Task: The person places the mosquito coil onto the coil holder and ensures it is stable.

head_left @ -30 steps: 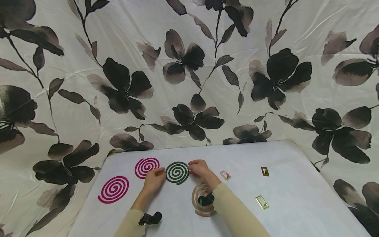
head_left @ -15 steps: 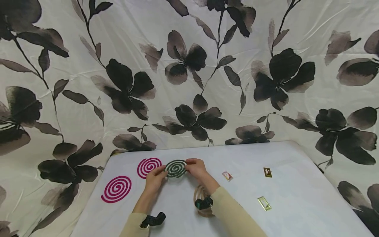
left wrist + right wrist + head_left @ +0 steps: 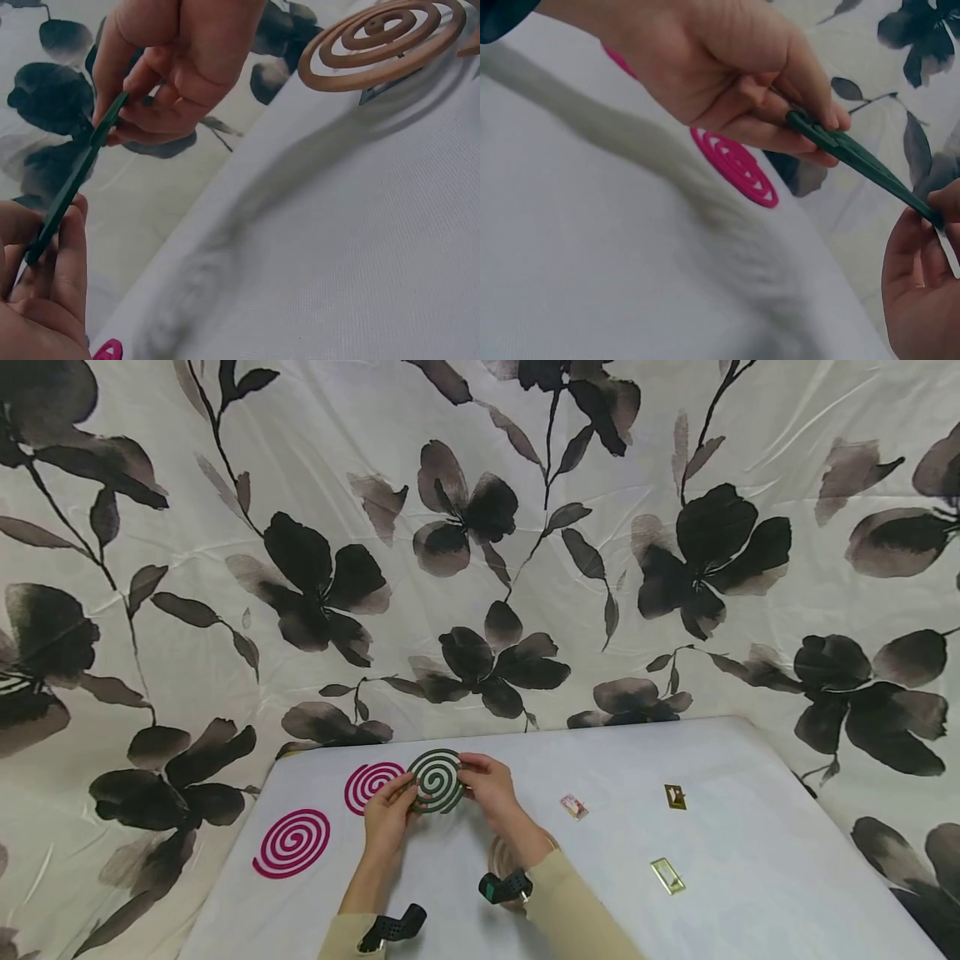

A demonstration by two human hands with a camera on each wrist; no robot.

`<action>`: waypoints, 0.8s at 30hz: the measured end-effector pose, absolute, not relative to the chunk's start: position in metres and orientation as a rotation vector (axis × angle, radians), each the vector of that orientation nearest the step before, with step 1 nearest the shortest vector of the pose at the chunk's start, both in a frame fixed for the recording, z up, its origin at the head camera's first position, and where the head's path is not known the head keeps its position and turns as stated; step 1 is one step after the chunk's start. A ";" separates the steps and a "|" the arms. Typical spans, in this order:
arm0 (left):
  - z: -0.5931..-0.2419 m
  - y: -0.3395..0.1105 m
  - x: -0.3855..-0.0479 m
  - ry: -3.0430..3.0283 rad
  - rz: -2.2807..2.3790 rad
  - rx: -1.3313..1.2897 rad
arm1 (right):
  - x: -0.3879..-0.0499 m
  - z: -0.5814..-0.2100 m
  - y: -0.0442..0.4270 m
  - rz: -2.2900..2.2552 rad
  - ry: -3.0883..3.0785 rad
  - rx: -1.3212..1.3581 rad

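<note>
A green mosquito coil [image 3: 437, 781] is held up off the table between both hands. My left hand [image 3: 387, 817] pinches its left edge, and my right hand [image 3: 491, 789] pinches the right edge between thumb and fingers. In the left wrist view the green coil [image 3: 71, 187] appears edge-on, tilted, with its shadow on the table below. A thin pale strip [image 3: 949, 253] shows at the right fingers in the right wrist view; what it is I cannot tell. Partly behind my right forearm, a brown coil [image 3: 382, 45] sits raised on a small metal stand [image 3: 390, 84].
Two pink coils [image 3: 292, 843] lie flat on the left of the white table [image 3: 600, 902], the farther pink coil [image 3: 367, 785] just behind my left hand. To the right are a small clear packet [image 3: 574, 807] and two gold-coloured metal pieces [image 3: 667, 876]. Floral cloth hangs behind.
Both hands have lifted the green coil off the table, tipped it, and brought it slightly left, now facing the head camera. The right forearm covers more of the brown coil.
</note>
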State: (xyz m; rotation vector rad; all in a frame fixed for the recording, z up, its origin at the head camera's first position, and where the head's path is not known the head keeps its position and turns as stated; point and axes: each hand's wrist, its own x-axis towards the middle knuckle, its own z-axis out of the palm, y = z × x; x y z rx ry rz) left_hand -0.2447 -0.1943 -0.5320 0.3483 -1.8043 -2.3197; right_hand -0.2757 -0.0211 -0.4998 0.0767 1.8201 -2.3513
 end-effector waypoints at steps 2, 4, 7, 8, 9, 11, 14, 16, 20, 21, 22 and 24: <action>-0.532 -0.193 -0.243 -1.762 -2.343 0.336 | -0.274 -0.500 -0.021 -2.359 1.826 0.071; -0.532 -0.193 -0.241 -1.750 -2.342 0.322 | -0.272 -0.499 -0.021 -2.362 1.831 0.067; -0.531 -0.192 -0.240 -1.764 -2.320 0.329 | -0.271 -0.502 -0.021 -2.363 1.836 0.062; -0.531 -0.192 -0.239 -1.769 -2.316 0.331 | -0.270 -0.503 -0.020 -2.366 1.832 0.056; -0.531 -0.192 -0.239 -1.777 -2.311 0.333 | -0.270 -0.503 -0.019 -2.366 1.829 0.052; -0.529 -0.192 -0.239 -1.779 -2.318 0.328 | -0.270 -0.504 -0.018 -2.369 1.826 0.039; -0.527 -0.193 -0.239 -1.779 -2.330 0.306 | -0.270 -0.505 -0.017 -2.375 1.817 0.032; -0.526 -0.193 -0.237 -1.792 -2.331 0.297 | -0.268 -0.505 -0.016 -2.369 1.818 0.046; -0.525 -0.192 -0.233 -1.831 -2.305 0.299 | -0.265 -0.505 -0.015 -2.336 1.835 0.067; -0.525 -0.192 -0.233 -1.833 -2.300 0.300 | -0.265 -0.506 -0.016 -2.333 1.834 0.066; -0.526 -0.192 -0.232 -1.840 -2.291 0.301 | -0.264 -0.508 -0.015 -2.328 1.841 0.060; -0.528 -0.191 -0.230 -1.835 -2.287 0.304 | -0.263 -0.510 -0.015 -2.327 1.843 0.049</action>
